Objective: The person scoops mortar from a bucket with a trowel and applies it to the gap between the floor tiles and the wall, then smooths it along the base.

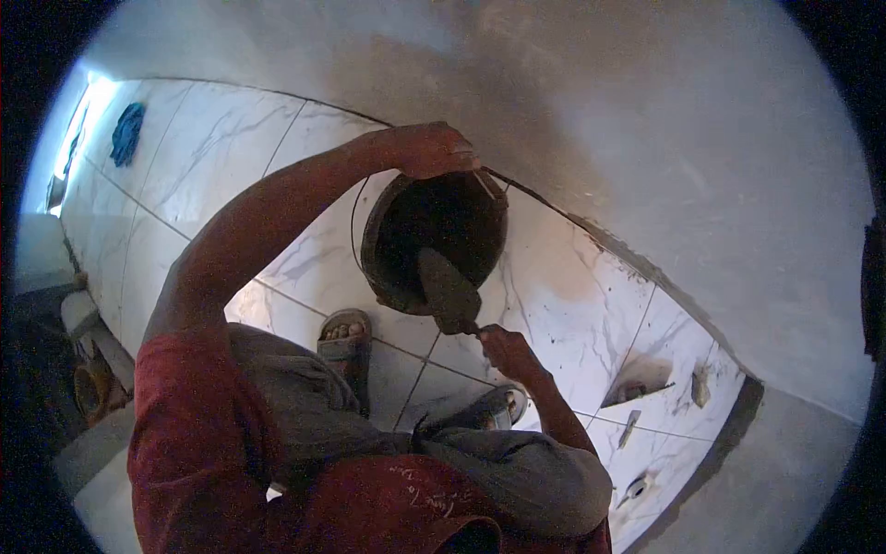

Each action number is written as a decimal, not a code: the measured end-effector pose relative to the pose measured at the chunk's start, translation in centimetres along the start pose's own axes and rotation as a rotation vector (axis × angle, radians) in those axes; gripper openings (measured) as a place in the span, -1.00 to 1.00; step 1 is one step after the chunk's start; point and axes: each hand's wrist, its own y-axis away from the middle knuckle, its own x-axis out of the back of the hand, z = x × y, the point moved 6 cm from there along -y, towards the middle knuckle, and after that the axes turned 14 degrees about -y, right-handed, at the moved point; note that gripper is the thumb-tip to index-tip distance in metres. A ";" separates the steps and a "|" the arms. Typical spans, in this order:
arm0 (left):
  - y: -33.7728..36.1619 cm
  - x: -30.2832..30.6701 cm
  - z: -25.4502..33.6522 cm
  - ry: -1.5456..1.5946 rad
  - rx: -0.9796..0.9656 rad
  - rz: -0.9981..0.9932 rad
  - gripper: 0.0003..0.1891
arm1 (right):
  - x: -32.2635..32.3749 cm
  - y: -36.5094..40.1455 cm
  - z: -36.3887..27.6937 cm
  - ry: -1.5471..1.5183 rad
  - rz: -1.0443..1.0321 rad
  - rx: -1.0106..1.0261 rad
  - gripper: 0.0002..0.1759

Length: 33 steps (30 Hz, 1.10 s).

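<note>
A dark bucket (377,231) with a thin wire handle stands on the tiled floor close to the wall, its mouth facing me. My left hand (436,150) is closed over the far rim of the bucket. Low at the near side, my right hand (508,353) grips the handle of a trowel (448,294). The trowel's broad blade, coated in grey-brown, reaches over the near rim into the bucket's mouth. Deep shadow hides what the bucket holds.
White marbled tiles (231,138) cover the floor, meeting a plastered wall (683,129) along a rough joint. A dark cloth (127,134) lies at the far left. To the right are a small flat piece (629,429), a lump (700,388) and a round fitting (637,487).
</note>
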 end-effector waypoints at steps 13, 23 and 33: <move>-0.5 -0.4 -1.3 -0.111 0.064 0.085 -0.52 | 10.0 11.5 -0.2 0.193 0.386 -0.255 -0.70; -2.4 0.0 2.7 -0.108 0.129 0.067 -0.51 | 4.7 7.0 -6.7 0.153 0.118 -0.104 -0.74; -3.0 -0.8 3.0 -0.373 0.058 0.044 -0.61 | 6.9 3.3 -1.4 0.644 0.403 -0.141 -0.79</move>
